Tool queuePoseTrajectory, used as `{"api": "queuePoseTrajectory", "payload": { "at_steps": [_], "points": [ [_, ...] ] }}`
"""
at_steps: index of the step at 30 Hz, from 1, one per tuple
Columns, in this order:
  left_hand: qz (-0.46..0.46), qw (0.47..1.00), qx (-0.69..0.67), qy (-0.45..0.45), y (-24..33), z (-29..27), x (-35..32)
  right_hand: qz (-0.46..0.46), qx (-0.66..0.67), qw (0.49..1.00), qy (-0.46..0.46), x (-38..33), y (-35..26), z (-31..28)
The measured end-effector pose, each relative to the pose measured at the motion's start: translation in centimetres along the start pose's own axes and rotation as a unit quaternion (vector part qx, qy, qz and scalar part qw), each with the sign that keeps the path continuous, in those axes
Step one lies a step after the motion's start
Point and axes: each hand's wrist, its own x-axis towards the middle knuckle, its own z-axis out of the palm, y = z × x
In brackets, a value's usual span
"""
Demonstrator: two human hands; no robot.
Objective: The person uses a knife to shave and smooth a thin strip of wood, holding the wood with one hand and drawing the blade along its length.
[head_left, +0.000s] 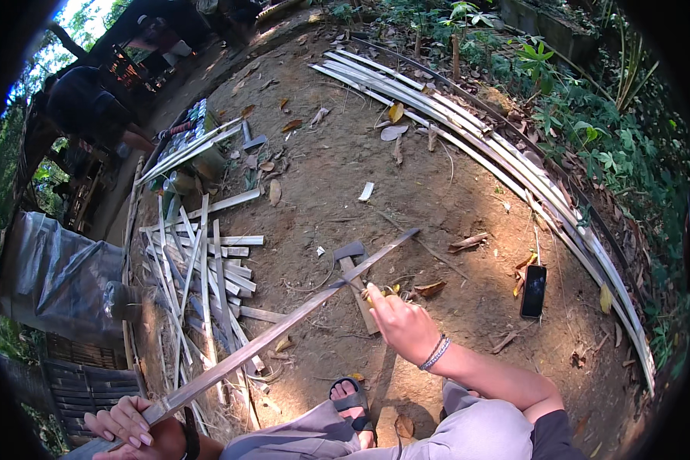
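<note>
A long split-bamboo strip (pixel 264 335) slants from the lower left up to the middle of the view. My left hand (pixel 142 429) is closed around its near end. Farther along, my right hand (pixel 402 326) grips what looks like a small knife (pixel 353 282); its dark blade rests against the strip, and the fingers hide most of the handle. Beneath the strip lies a hatchet-like tool (pixel 349 251) with a dark metal head and a wooden handle, partly covered by the strip.
Cut bamboo strips (pixel 207 276) are heaped at left. Long pale strips (pixel 506 157) curve along the right side. A black phone (pixel 533 291) lies on the dirt. Another dark-headed tool (pixel 254 142) lies farther off. Clear plastic sheeting (pixel 61 276) is at far left; a bending person (pixel 92 107) is behind.
</note>
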Motion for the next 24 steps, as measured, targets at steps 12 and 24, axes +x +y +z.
{"api": "queuePoseTrajectory", "payload": {
  "at_steps": [12, 24],
  "points": [
    [0.048, 0.995, 0.085, 0.021, -0.3, 1.1, 0.0, -0.076, 0.079, 0.994, -0.020, -1.1, -4.6, -3.3],
    [0.031, 0.996, 0.077, -0.023, -0.5, 2.8, -0.3, -0.118, 0.075, 0.990, -0.003, -1.9, -5.8, -4.4]
  ]
}}
